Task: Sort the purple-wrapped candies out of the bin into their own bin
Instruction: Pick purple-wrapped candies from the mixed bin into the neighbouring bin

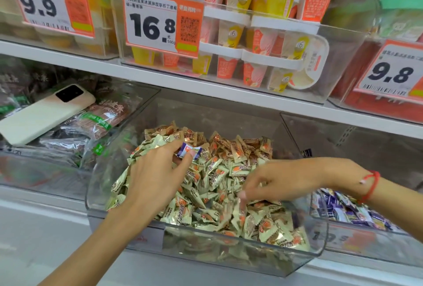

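Both hands work the clear bin at frame centre. Left hand pinches a purple candy lifted clear of the beige candies, likely to carry it off; right hand holds nothing, fingers loosely curled, probing. Purple bin waits lower right (nearly hidden by the wrist).

Bin top open; shelf overhangs rear.

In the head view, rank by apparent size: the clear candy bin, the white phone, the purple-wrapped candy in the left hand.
1. Clear candy bin
2. White phone
3. Purple-wrapped candy, pinched by the left hand
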